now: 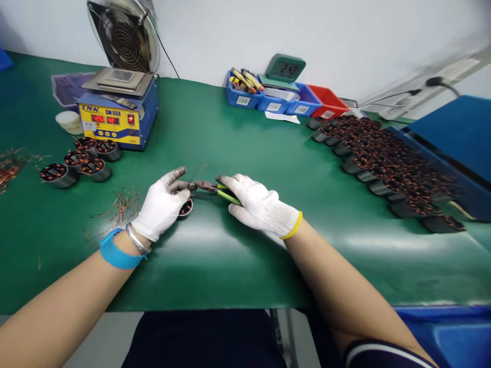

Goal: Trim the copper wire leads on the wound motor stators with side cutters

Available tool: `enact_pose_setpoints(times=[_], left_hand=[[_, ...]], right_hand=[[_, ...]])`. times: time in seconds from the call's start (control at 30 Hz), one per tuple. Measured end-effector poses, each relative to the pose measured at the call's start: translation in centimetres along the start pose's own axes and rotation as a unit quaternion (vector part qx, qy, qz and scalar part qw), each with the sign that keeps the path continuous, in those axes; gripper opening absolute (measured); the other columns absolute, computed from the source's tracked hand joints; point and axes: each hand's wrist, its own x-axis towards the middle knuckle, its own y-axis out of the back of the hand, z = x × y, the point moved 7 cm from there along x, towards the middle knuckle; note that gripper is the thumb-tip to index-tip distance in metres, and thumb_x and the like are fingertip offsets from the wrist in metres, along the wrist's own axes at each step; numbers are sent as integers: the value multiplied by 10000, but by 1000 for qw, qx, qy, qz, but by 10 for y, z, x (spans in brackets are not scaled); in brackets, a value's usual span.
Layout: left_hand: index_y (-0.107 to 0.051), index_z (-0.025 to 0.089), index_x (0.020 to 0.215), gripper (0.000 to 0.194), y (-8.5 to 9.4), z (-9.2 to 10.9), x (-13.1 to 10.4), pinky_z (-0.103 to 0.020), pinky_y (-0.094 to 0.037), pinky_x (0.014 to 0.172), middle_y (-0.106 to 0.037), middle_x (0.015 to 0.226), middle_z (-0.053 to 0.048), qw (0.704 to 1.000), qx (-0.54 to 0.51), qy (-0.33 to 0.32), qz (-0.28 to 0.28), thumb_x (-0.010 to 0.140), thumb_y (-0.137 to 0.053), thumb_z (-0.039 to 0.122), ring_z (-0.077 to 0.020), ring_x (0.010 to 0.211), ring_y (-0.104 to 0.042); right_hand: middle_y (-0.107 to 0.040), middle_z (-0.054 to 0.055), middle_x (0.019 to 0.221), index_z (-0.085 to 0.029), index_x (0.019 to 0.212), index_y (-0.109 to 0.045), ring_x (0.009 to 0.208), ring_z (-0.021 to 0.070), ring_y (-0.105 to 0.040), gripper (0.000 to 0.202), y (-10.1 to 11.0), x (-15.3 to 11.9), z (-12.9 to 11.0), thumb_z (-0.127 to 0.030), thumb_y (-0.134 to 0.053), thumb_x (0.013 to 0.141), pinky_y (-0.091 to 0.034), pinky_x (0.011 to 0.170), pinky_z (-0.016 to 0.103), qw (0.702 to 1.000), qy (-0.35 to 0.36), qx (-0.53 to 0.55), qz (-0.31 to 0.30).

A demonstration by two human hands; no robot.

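My left hand (163, 204), in a white glove with dark fingertips, closes around a small round metal part (185, 208) with dark and copper bits inside. The part is partly hidden by the fingers. My right hand (255, 202), gloved in white with a yellow cuff, is wrapped round green-handled pliers (227, 194). The plier jaws point left and reach the left fingertips, just above the part. A thin wire (197, 172) rises near the jaws. Loose copper wire pieces (125, 206) lie left of my left hand.
Several similar round parts (59, 175) stand at the left, before a yellow and blue soldering unit (111, 120). A fan (125, 43) is behind. Blue bins (242, 98), a red bin (326, 99) and a clock (286, 69) line the wall. Many wired parts (387, 158) fill the right.
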Motion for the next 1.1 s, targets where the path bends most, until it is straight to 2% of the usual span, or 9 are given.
enact_pose_setpoints(times=[0.23,0.47,0.67,0.77,0.87,0.93,1.0,1.07,1.1], left_hand=[[-449,75,1390,752,-2,-1,2,-325,-518,788,-701,988,-108,1000,7,-1,0,699,-685,258,-214,922,-664],[-411,85,1414,733,-6,-1,0,-369,-528,856,-713,1030,-128,1000,-12,13,-15,734,-649,221,-227,937,-680],[-446,98,1406,707,-5,-1,1,-355,-534,800,-706,999,-112,1000,10,17,2,735,-632,217,-258,1008,-656],[-419,99,1438,758,-2,5,0,-355,-533,788,-688,1077,-131,997,79,9,7,731,-642,253,-241,921,-666],[-322,118,1508,983,3,15,-5,-379,-526,824,-639,1206,-165,968,250,-11,12,660,-752,367,-258,897,-664],[-273,128,1533,1084,4,20,-8,-408,-521,828,-661,1153,-157,931,365,-23,-4,625,-782,430,-296,903,-661],[-255,145,1542,1040,1,21,-12,-419,-521,818,-692,1059,-125,905,423,-39,-36,667,-744,420,-316,904,-663],[-213,167,1555,964,-6,21,-14,-404,-519,868,-685,1124,-117,900,423,-66,-85,730,-678,345,-309,983,-662],[-190,170,1561,946,-9,21,-16,-391,-504,927,-651,1227,-126,901,411,-83,-109,748,-653,313,-303,1068,-643]], right_hand=[[-560,159,1199,-143,1439,-440,1081,334,-516,665,5,10,-6,-269,-487,787,-447,838,418,997,58,-39,20],[-592,112,1152,-232,1425,-462,988,292,-579,616,28,18,-16,-264,-480,810,-406,635,326,995,49,-89,-15],[-635,73,1102,-300,1357,-519,860,245,-626,509,28,25,-15,-268,-456,853,-294,503,261,994,38,-90,-49],[-641,79,1130,-277,1342,-533,912,267,-632,495,27,24,-7,-287,-461,852,-354,537,269,997,34,-55,-48],[-636,90,1185,-243,1344,-528,987,290,-619,510,25,18,8,-330,-496,843,-442,649,317,998,-19,52,-4],[-662,78,1087,-221,1291,-552,912,260,-627,472,16,13,14,-356,-517,840,-465,676,330,976,-59,207,13],[-657,49,934,-197,1195,-574,779,207,-614,405,0,11,11,-368,-545,829,-471,649,319,918,-73,390,12],[-624,22,858,-185,1102,-577,708,170,-588,346,-14,11,2,-362,-588,805,-472,629,308,854,-70,515,10],[-612,11,838,-185,1064,-578,692,158,-577,323,-19,12,-2,-351,-612,789,-470,625,304,834,-71,547,12]])
